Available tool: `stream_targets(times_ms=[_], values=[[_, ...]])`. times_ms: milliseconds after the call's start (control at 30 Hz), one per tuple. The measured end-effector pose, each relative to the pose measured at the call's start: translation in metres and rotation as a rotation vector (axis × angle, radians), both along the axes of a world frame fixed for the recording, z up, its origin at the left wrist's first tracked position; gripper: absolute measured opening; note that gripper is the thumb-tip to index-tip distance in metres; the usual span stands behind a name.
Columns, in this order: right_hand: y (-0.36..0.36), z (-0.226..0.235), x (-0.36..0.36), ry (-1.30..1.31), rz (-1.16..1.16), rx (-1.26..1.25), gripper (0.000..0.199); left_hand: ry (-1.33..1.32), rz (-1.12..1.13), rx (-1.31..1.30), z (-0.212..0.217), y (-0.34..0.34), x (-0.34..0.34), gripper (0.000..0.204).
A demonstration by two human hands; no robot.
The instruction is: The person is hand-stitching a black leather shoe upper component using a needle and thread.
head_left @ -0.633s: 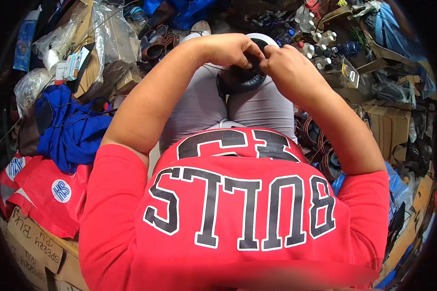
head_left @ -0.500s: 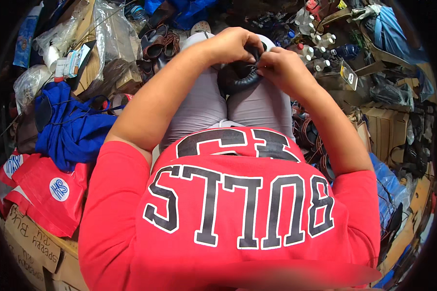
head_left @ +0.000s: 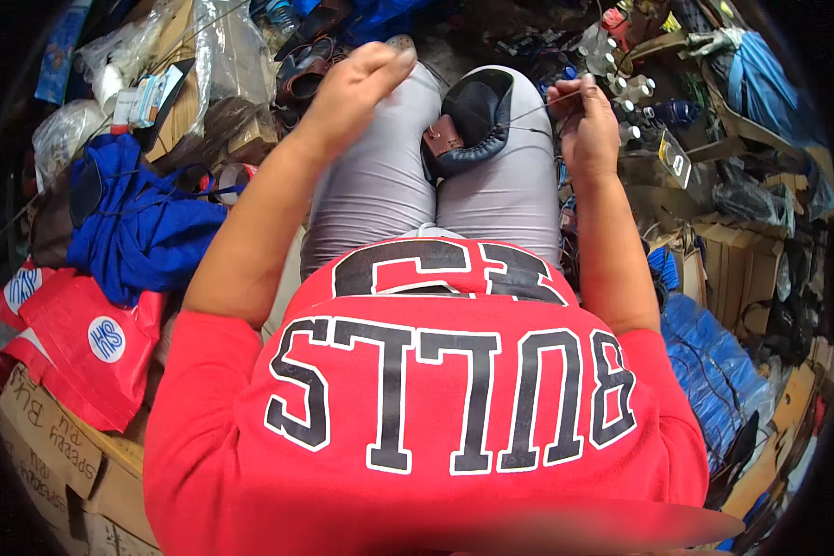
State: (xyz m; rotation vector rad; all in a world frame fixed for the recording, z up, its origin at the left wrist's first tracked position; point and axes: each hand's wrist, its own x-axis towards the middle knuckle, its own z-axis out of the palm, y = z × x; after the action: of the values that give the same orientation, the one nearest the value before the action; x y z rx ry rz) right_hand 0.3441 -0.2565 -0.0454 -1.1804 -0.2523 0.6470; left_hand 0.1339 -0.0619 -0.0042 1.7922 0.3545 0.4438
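A dark leather shoe point(head_left: 480, 159) rests across my grey-trousered thighs, its opening facing up and a brown patch point(head_left: 443, 135) showing at its left side. From its right edge a thin dark thread point(head_left: 534, 111) runs taut to my right hand point(head_left: 591, 130), which pinches it between thumb and fingers, off to the right of the knee. My left hand point(head_left: 361, 93) is raised above the left knee, apart from the shoe. Its fingers are curled together; whatever they may hold is too small to make out.
Blue cloth point(head_left: 144, 218) and a red plastic bag point(head_left: 83, 347) lie at the left, above cardboard boxes point(head_left: 51, 431). Small bottles point(head_left: 635, 88) stand at the far right. Blue plastic sheeting point(head_left: 713, 371) and more cardboard point(head_left: 746, 259) crowd the right side.
Both hands were together at the shoe; they have drawn apart, the left going left, the right going right with the thread. The shoe stays on my lap, now uncovered.
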Motion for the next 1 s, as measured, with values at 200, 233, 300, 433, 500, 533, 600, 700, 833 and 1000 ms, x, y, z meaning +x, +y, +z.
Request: stream_targets(times_ms=[200, 233, 300, 433, 500, 533, 600, 700, 833, 1000], values=[[-0.012, 0.020, -0.010, 0.632, 0.435, 0.422, 0.043, -0.333, -0.301, -1.280, 0.005, -0.031, 0.029, 0.046], [-0.020, 0.016, -0.013, 0.565, 0.398, 0.315, 0.043, -0.225, 0.040, -1.207, 0.003, -0.019, 0.021, 0.049], [-0.036, 0.012, -0.017, 0.468, 0.411, 0.249, 0.043, -0.199, -0.017, -1.227, -0.016, -0.016, 0.012, 0.048], [-0.055, 0.014, -0.001, 0.415, 0.405, -0.034, 0.033, -0.049, 0.009, -0.875, -0.002, 0.004, 0.002, 0.045], [-0.099, -0.006, 0.037, 0.108, 0.641, -0.384, 0.038, 0.198, 0.082, -0.412, 0.005, 0.029, -0.018, 0.043], [-0.111, -0.006, 0.045, -0.163, 0.675, -0.698, 0.045, 0.334, 0.135, -0.189, 0.005, 0.045, -0.035, 0.044], [-0.127, -0.002, 0.050, -0.386, 0.607, -0.772, 0.063, 0.379, 0.253, -0.103, -0.003, 0.046, -0.053, 0.037], [-0.070, 0.040, 0.039, -0.508, 0.564, -0.613, 0.067, 0.216, 0.208, 0.318, -0.013, 0.013, -0.058, 0.020], [0.024, 0.079, -0.002, -0.815, 0.950, -0.540, 0.058, 0.199, -0.176, 0.441, -0.001, -0.062, -0.020, 0.029], [0.052, 0.077, -0.004, -0.928, 1.222, -0.861, 0.042, 0.232, -0.127, 0.486, -0.017, -0.080, -0.005, 0.029]])
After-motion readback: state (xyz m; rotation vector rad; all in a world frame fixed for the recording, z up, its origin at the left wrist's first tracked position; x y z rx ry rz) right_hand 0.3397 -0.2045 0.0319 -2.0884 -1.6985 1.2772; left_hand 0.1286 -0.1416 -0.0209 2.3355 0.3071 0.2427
